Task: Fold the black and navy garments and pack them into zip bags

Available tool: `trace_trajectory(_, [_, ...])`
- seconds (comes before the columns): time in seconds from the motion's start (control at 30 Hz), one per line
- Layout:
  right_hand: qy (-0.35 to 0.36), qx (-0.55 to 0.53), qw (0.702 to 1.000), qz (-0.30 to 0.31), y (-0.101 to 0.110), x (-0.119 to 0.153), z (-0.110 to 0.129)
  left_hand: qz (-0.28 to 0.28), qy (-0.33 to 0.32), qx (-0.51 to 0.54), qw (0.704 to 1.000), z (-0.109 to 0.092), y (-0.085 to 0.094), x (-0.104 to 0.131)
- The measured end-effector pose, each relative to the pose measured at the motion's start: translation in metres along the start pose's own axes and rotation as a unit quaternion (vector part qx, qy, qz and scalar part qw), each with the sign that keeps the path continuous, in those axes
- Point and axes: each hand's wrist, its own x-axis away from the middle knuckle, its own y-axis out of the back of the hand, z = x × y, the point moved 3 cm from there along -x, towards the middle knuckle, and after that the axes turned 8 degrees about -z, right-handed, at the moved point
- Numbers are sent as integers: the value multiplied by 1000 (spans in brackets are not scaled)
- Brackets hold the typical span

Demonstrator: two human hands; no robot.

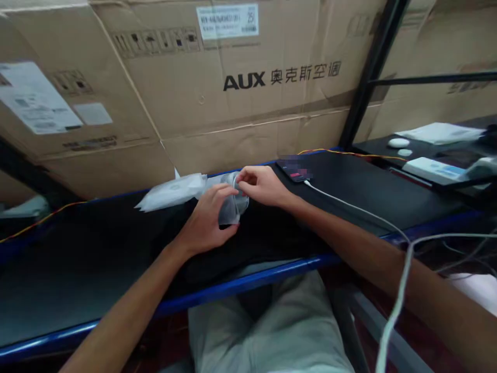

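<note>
Your left hand (212, 220) grips the clear plastic piece (229, 211) from the left; your right hand (264, 185), equally close, pinches its far edge. It sits between them, long axis unclear.

Two hands (207, 220) (264, 185) — one phone (292, 169)

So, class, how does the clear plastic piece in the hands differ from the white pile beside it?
The clear plastic piece is see-through, while the white pile is cloudy white. The piece is held between the left hand and right hand; the pile lies farther left, unheld. The piece looks curved, the pile flatter. Both look pale against the black tabletop.
</note>
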Motion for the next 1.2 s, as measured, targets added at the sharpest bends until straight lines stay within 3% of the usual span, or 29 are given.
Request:
trace_trajectory(0.2, [123, -22, 990, 73, -5, 11, 23, -126, 35, -24, 991, 5, 16, -5])
trace_trajectory(0.27, [135, 0, 989, 64, -6, 10, 20, -170, 68, -36, 982, 10, 23, -5])
trace_trajectory(0.37, [116, 29, 993, -12, -1, 3, 6, -268, 120, 11, 956, 19, 34, -4])
trace_trajectory(0.47, [54, 28, 996, -70, 6, -5, -11, -370, 146, 130, 908, 25, 46, -5])
trace_trajectory(0.6, [-37, -71, 997, 4, 7, -10, -19, -452, 146, 267, 838, 29, 59, -9])
trace_trajectory(0.7, [-61, -210, 973, 74, 5, -9, -13, -413, 209, 334, 821, 37, 56, -10])
trace_trajectory(0.8, [-80, -252, 958, 112, 4, -7, -11, -335, 303, 384, 805, 44, 42, -7])
trace_trajectory(0.93, [-104, -258, 959, 55, 4, -7, -14, -216, 402, 441, 773, 44, 22, -1])
trace_trajectory(1.07, [-127, -285, 950, -17, 6, -7, -16, -150, 387, 426, 804, 40, 14, 3])
trace_trajectory(1.13, [-126, -288, 949, -3, 6, -6, -13, -158, 384, 387, 823, 41, 12, 6])
trace_trajectory(1.2, [-121, -287, 949, 38, 5, -5, -10, -169, 397, 374, 821, 43, 11, 8])
